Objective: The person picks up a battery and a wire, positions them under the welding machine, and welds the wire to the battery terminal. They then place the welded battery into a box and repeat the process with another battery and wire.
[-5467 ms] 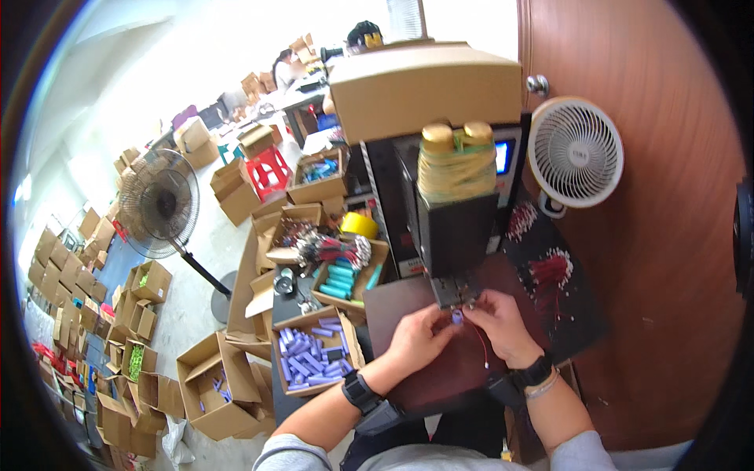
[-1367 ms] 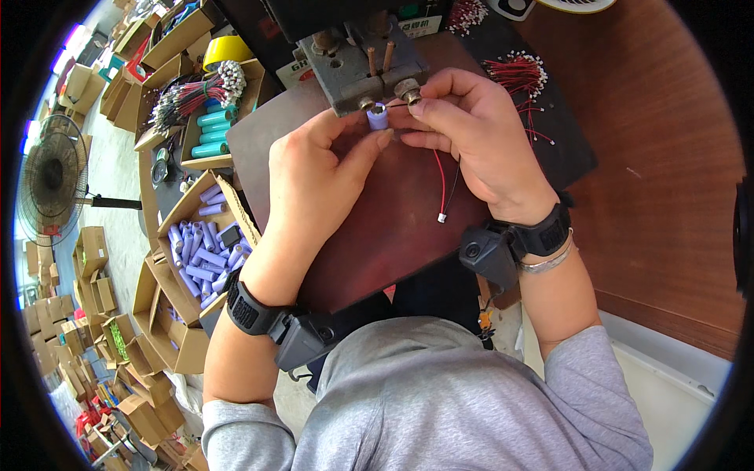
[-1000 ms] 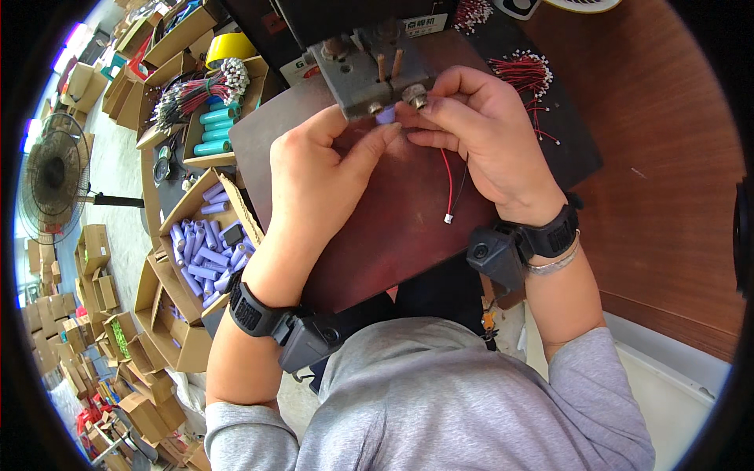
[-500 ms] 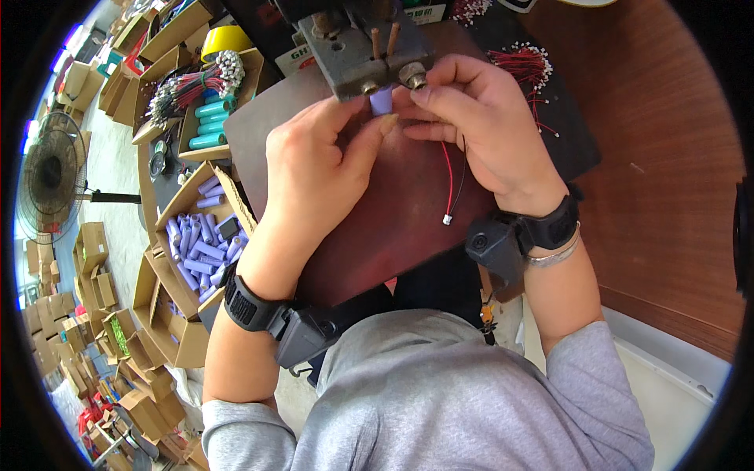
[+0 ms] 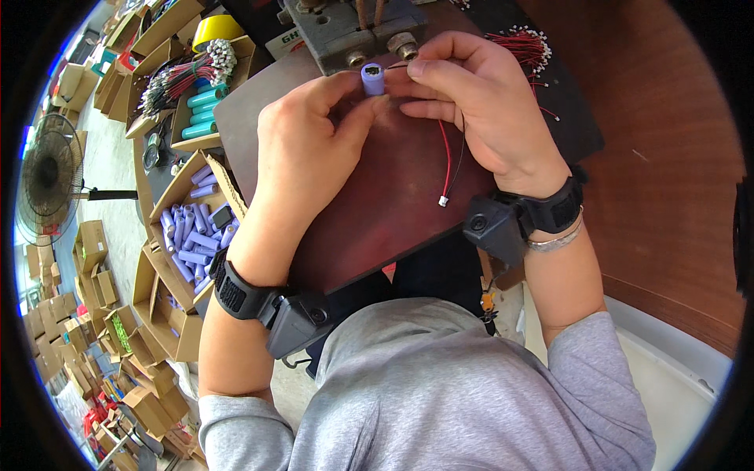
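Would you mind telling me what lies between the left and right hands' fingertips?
A purple cylindrical cell, held by the left hand, and a thin dark wire, in the head view.

Machine [image 5: 334,41] — cut off above, purple cylinder [image 5: 373,84] part-hidden

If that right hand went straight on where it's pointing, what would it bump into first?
The right hand would probably meet the purple cylinder first. The round metal knob is close to that line too, but depth is unclear from this single view.
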The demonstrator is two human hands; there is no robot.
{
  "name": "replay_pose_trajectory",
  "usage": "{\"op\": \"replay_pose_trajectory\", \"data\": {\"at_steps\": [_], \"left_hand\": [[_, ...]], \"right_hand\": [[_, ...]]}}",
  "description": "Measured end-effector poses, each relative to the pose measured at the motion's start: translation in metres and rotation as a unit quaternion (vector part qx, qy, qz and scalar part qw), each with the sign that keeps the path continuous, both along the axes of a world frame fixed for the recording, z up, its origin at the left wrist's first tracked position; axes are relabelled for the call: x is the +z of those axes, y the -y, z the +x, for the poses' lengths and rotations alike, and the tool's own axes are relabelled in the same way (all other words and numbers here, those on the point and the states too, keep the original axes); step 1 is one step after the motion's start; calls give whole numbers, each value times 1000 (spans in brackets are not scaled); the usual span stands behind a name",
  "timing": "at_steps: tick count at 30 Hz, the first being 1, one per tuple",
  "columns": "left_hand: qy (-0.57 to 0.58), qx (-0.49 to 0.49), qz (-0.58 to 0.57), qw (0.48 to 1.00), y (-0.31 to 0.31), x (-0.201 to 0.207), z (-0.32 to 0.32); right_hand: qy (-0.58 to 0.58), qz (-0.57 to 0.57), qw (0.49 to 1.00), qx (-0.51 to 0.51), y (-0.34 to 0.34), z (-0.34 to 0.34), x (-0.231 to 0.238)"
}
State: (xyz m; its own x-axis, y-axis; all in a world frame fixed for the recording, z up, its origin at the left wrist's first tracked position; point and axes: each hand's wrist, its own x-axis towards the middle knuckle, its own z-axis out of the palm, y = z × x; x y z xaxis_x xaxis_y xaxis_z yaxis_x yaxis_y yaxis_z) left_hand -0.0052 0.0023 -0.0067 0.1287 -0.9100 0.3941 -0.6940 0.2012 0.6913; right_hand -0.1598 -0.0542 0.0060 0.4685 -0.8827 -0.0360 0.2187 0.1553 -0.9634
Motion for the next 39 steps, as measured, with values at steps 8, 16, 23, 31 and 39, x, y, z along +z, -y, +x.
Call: {"op": "replay_pose_trajectory", "data": {"at_steps": [8, 16, 23, 31, 39], "left_hand": [[12, -1, -15, 1000, 2, -3, 0], [0, -2, 34, 999, 0, 5, 0], [14, -1, 18, 1000, 1, 1, -1], [-5, -8, 28, 1000, 0, 2, 1], [-20, -15, 42, 999, -1, 7, 0]], "right_hand": [[-13, 1, 1000, -7, 1, 0, 1], [-21, -14, 1000, -5, 2, 1, 0], [-18, -7, 1000, -10, 1, 0, -1], [-14, -12, 1000, -3, 1, 1, -1], [-26, -28, 999, -8, 2, 0, -2]]}}
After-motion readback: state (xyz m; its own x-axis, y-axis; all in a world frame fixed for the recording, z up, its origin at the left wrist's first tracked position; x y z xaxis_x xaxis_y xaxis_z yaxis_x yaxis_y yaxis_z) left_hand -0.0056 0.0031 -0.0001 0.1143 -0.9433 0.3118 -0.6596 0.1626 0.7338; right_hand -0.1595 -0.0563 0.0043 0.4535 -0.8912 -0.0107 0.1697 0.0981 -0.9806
